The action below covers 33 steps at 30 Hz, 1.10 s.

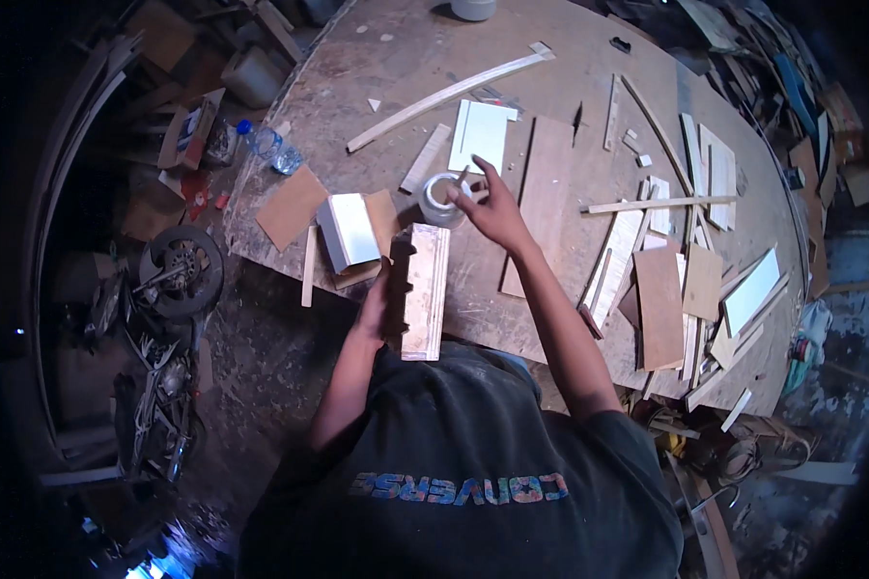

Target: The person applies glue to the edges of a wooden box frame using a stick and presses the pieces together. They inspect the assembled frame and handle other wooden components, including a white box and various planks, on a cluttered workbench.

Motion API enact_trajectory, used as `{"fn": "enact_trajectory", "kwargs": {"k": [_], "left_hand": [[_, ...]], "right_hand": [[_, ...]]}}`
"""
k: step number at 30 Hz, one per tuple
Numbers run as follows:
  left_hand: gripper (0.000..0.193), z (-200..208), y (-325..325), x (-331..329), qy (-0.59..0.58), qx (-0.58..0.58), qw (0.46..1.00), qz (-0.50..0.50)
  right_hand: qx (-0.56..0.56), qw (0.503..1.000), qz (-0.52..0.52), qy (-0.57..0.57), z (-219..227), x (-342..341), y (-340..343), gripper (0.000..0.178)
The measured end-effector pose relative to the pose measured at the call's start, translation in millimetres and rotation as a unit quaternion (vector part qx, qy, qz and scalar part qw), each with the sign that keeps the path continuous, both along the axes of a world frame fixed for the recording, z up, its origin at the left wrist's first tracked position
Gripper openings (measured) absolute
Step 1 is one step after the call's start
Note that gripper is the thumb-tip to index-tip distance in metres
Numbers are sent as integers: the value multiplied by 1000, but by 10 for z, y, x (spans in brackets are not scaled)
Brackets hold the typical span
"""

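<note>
Left hand (375, 307) is closed around the left edge of a notched wooden block (423, 289), fingers wrapped on the dark side, holding it at the near edge of the counter (377, 68). Right hand (492, 207) is partly open over a small round tin (441, 201), fingertips pinching a thin stick (462, 179) that dips toward the tin's mouth (contents not readable).

Block: pale laminated wood, light top face, square notches cut along its left side, which is in shadow. Long axis runs near-to-far, far end just short of the tin, near end overhanging the counter edge toward the person's chest.

Tin: greyish-white, open top, sits upright just beyond the block's far end.

Around:
- white-faced box piece (350, 232) just left of the block, lying on brown board offcuts
- brown square panel (291, 206) further left, near the counter edge
- white sheet (482, 133) beyond the tin, beside a long brown plank (541, 198) running near-to-far under the right forearm
- long curved pale strip (449, 96) across the far part of the counter
- pile of strips and brown panels (681, 280) to the right, well apart from the hands
- plastic bottle (268, 145) at the left counter edge
- motorcycle (169, 328) on the floor, left

Nothing lies between block and tin.
</note>
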State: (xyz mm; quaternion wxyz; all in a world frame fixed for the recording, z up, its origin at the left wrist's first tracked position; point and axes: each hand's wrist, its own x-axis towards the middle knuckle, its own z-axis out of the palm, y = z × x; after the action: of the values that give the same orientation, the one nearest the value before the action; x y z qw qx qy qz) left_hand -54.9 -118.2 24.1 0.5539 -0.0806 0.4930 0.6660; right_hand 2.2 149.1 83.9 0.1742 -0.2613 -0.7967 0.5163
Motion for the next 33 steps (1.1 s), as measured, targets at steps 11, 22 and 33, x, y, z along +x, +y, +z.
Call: {"fn": "enact_trajectory", "kwargs": {"k": [11,22,33], "left_hand": [[42,-163,-277,-260,140,61,984,88],[54,241,-1,-223,55,152,985,65],[51,55,-13,-211,-46,179,981,58]], "right_hand": [[104,992,-71,5,475,330,-80,20],[69,983,-37,-164,427,951,-339,28],[132,986,-59,-85,427,1192,-542,21]]}}
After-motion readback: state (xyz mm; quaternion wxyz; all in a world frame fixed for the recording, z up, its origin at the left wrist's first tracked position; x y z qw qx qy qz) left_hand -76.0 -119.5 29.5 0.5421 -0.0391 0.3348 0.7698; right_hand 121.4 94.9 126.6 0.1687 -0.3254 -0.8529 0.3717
